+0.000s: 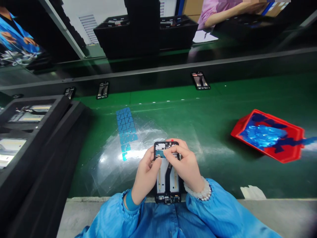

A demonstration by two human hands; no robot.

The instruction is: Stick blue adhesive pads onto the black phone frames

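Plainly holds an opened phone frame (164,173) between both hands, over the near edge of the green table (210,138) and right in front of the blue garment (159,215). Looks flat and black-rimmed, with a pale metallic plate (162,186) inside, narrow yellowish strips running lengthwise, and a black ribbon cable (167,180) leading down to the crowded near end. Shows a blue patch (159,152) on the upper part, a whitish area above it, and a small red bit (172,140) at the far edge.

With the left hand (146,168), clasps the left edge: fingers curled round the side, thumb laid on the face just below the blue patch. With the right hand (188,162), brings thumb and index finger near each other over the upper part, index tip by the patch's right end; cannot tell whether pinching the patch or merely touching it. Has the other fingers bent round the far right corner.
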